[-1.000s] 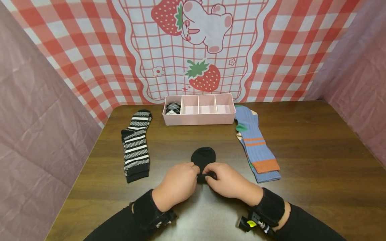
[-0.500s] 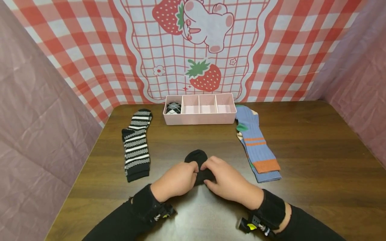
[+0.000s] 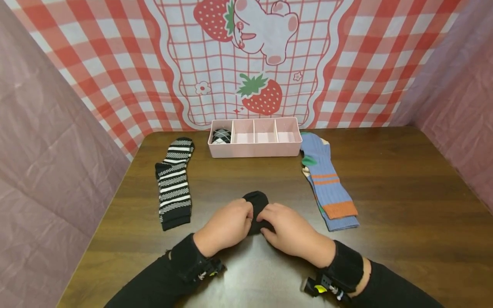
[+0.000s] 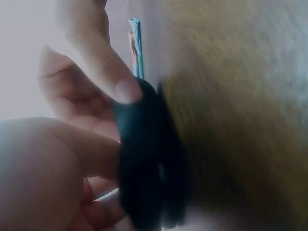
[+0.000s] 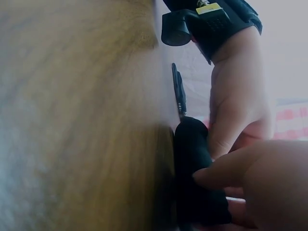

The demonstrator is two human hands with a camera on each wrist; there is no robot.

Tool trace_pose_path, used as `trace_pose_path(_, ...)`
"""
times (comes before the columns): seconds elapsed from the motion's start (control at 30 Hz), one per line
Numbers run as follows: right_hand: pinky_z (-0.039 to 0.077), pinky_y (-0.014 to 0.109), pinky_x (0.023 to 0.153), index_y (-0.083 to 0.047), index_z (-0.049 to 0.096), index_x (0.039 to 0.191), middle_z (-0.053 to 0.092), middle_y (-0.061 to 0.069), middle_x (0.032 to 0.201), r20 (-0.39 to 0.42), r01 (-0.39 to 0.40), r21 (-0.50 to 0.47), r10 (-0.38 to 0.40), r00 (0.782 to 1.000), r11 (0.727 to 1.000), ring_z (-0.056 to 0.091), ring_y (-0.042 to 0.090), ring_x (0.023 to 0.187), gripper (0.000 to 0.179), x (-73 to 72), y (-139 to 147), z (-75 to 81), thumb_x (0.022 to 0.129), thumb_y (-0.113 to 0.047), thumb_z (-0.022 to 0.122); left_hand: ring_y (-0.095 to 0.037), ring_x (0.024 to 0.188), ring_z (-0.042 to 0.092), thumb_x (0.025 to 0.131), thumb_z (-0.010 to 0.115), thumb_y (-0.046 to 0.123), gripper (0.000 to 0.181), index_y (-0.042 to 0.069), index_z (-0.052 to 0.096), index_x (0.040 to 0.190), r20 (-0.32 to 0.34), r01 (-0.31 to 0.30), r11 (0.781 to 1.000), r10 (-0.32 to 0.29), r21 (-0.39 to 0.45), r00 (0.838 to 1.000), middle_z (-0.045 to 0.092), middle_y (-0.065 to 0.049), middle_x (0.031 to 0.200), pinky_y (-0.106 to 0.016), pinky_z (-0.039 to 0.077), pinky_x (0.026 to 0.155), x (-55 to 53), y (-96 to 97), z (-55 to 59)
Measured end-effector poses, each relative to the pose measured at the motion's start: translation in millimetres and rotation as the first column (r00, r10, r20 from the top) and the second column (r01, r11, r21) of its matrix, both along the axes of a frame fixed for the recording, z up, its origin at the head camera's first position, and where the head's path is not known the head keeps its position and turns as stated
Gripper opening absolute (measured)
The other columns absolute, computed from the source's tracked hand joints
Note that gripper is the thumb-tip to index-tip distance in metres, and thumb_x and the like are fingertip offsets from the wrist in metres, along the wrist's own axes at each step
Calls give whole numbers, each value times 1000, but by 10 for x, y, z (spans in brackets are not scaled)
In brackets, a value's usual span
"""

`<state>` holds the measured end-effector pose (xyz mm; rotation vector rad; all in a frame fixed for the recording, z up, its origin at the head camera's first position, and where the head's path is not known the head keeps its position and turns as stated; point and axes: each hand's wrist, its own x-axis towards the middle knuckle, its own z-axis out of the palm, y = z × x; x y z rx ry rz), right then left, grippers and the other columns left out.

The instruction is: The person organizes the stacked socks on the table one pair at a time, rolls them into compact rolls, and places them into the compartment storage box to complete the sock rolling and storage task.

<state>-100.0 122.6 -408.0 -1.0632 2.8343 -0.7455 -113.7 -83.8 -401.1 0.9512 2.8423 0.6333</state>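
Observation:
A black sock (image 3: 257, 198), folded into a thick bundle, lies at the front middle of the table under both hands. My left hand (image 3: 228, 224) grips its left side with curled fingers. From the right, my right hand (image 3: 290, 231) pinches it between thumb and fingers. In the left wrist view a thumb presses on the end of the dark bundle (image 4: 144, 144), whose layers show as a doubled fold. The right wrist view has the bundle (image 5: 195, 178) as a rounded roll low over the wood, fingertips of both hands on it. Much of the sock is hidden by the hands.
A pink divided box (image 3: 254, 150) stands at the back, with an argyle sock bundle (image 3: 221, 136) in its leftmost compartment. Black-and-white striped socks (image 3: 174, 184) lie flat at left. Blue socks with orange bands (image 3: 327, 179) lie at right, beside the box. A checked cloth (image 3: 123, 64) hangs behind.
Less of the black sock shows beyond the hands than a second ago. It shifted left and turned, then came slightly back right. Both hands stay on it.

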Motion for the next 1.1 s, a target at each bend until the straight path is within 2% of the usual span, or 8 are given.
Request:
trace_pose_path(0.13, 54, 42, 87, -11, 72, 110, 68, 1, 106, 47, 24, -28, -23, 999, 999, 65, 21, 102, 17, -5, -1, -4, 93, -12, 75, -17, 77, 56, 92, 68, 5, 13, 15, 71, 85, -137, 23, 999, -26, -27, 990, 57, 2, 84, -32, 50, 71, 32, 13, 34)
trace_pose_path(0.23, 55, 40, 83, -12, 73, 107, 67, -1, 100, 61, 49, -36, -46, 997, 998, 65, 19, 96, 11, -6, -1, -19, 96, -11, 71, -15, 74, 56, 90, 70, 7, 12, 17, 70, 83, -172, 33, 999, -39, -42, 984, 57, 5, 81, -30, 50, 67, 69, 34, 60)
trace_pose_path(0.37, 54, 35, 75, -14, 71, 102, 66, -5, 93, 90, 93, -42, -89, 992, 995, 63, 11, 84, 7, -8, -5, -32, 99, -11, 66, -12, 71, 57, 90, 74, 16, 8, 18, 69, 85, -144, 41, 996, -52, -78, 988, 59, 6, 81, -27, 49, 63, 131, 62, 100)
trace_pose_path(0.5, 49, 29, 64, -14, 68, 101, 63, -9, 84, 169, 147, -42, -138, 976, 988, 54, 5, 67, 4, -2, -6, -26, 99, -13, 64, -14, 82, 64, 88, 81, 23, 16, 16, 72, 99, -74, 73, 990, -83, -123, 994, 65, 3, 92, -30, 53, 70, 179, 78, 137)
trace_pose_path(0.6, 45, 27, 60, -13, 65, 101, 58, -11, 79, 207, 169, -36, -158, 966, 985, 49, 4, 60, 3, 1, -5, -16, 100, -15, 64, -17, 86, 65, 87, 81, 19, 20, 14, 71, 104, -48, 103, 988, -110, -118, 993, 66, 1, 96, -31, 54, 74, 193, 81, 141)
trace_pose_path(0.73, 44, 28, 61, -15, 63, 97, 53, -10, 80, 179, 166, -33, -157, 971, 986, 48, 7, 65, 3, -9, -9, -16, 99, -14, 65, -18, 87, 66, 90, 75, 11, 17, 12, 69, 105, -45, 115, 989, -120, -96, 992, 68, 0, 98, -31, 55, 76, 183, 77, 125)
trace_pose_path(1.0, 47, 32, 70, -19, 64, 94, 56, -9, 89, 113, 144, -46, -138, 984, 989, 52, 9, 77, 5, -4, 2, -22, 98, -18, 65, -10, 75, 59, 98, 65, 7, 8, 13, 65, 103, 28, 67, 996, -66, -62, 997, 63, 1, 90, -27, 50, 67, 143, 80, 99)
trace_pose_path(1.1, 49, 35, 74, -20, 65, 97, 58, -8, 92, 111, 139, -45, -133, 985, 989, 55, 10, 81, 5, 2, 5, -15, 96, -23, 69, -11, 74, 58, 98, 63, 6, 8, 12, 61, 102, 23, 55, 998, -54, -34, 998, 62, -1, 89, -27, 50, 66, 141, 80, 80)
